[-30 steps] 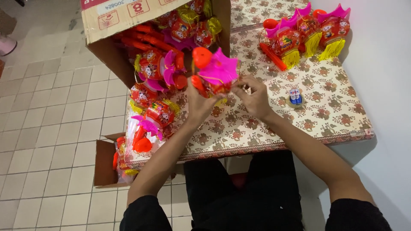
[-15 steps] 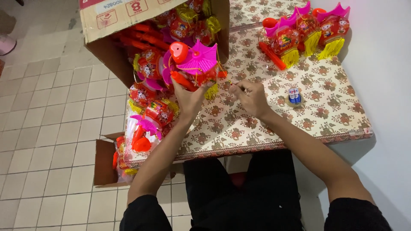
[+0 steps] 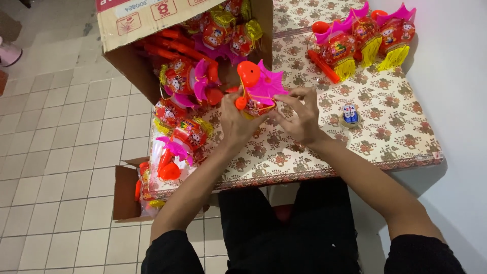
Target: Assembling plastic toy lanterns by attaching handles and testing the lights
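We saw one toy lantern (image 3: pixel 257 92) held above the desk (image 3: pixel 385 127), near its middle. It was a small plastic piece with a bright pink star-shaped top, an orange-red knob or handle at its upper left and a red printed body below, partly hidden. It sat tilted, pink top facing the camera. The left hand (image 3: pixel 234 124) cupped it from below left; the right hand (image 3: pixel 303 117) pinched its right edge with the fingertips. We could not tell whether it touched the desk.
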